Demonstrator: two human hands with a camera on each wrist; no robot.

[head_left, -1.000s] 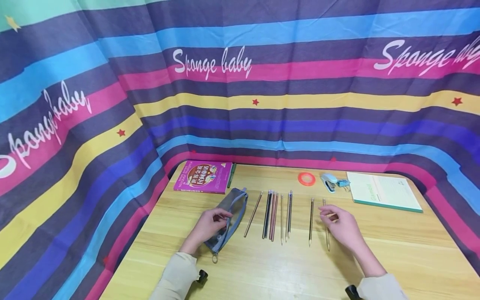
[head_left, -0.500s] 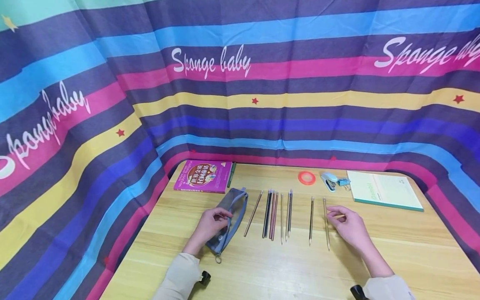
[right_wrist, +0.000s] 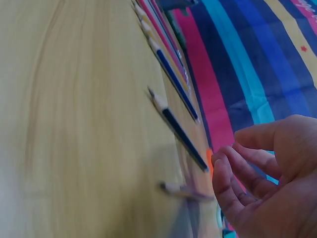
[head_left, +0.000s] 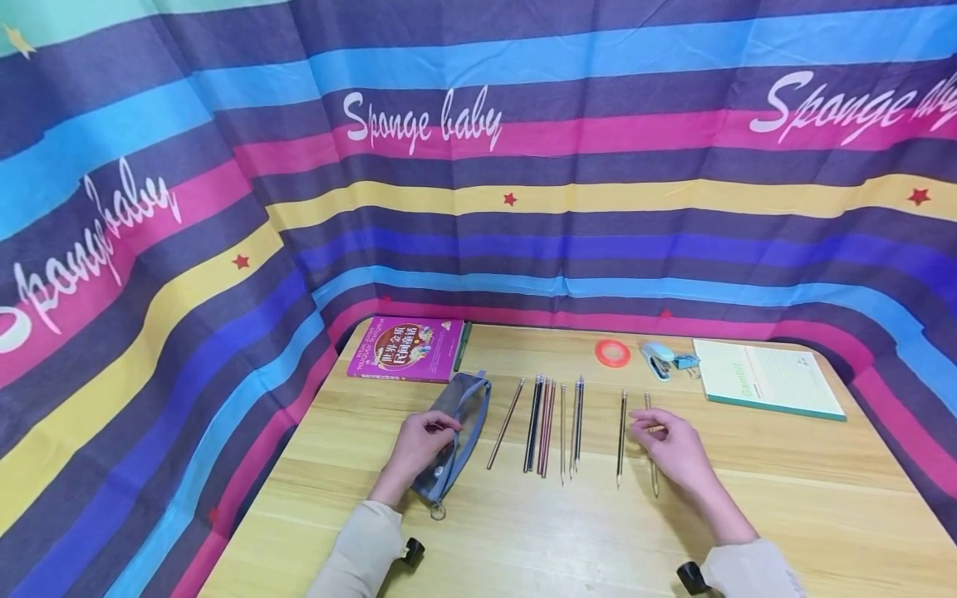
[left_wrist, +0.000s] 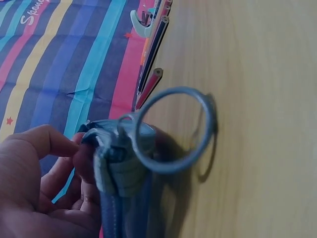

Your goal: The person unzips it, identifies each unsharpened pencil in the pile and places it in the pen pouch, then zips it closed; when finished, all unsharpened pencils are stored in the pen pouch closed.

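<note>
My left hand (head_left: 422, 440) pinches the upper edge of a grey-blue zip pencil case (head_left: 458, 397), which lies at a slant on the table. A metal ring (left_wrist: 171, 170) hangs from its zip at the near end. My right hand (head_left: 673, 440) hovers with loosely bent fingers over a light-coloured pencil (head_left: 654, 482), partly covering it; nothing shows between the fingers. Just left of those fingertips lies a dark pencil (head_left: 621, 440), tip toward me. Several more pencils (head_left: 532, 428) lie in a loose row between the hands, with a reddish one (head_left: 504, 423) slanted nearest the case.
A purple book (head_left: 407, 349) lies at the back left, a dark green edge (head_left: 462, 347) beside it. Along the back right are a red tape roll (head_left: 601, 355), a pale blue stapler (head_left: 658, 363), a blue clip (head_left: 685, 362) and a notebook (head_left: 773, 382). Striped cloth surrounds the table.
My right hand drew right, off the light pencil, then came back left over it. The pencils lie where they were, and my left hand keeps its pinch on the pencil case.
</note>
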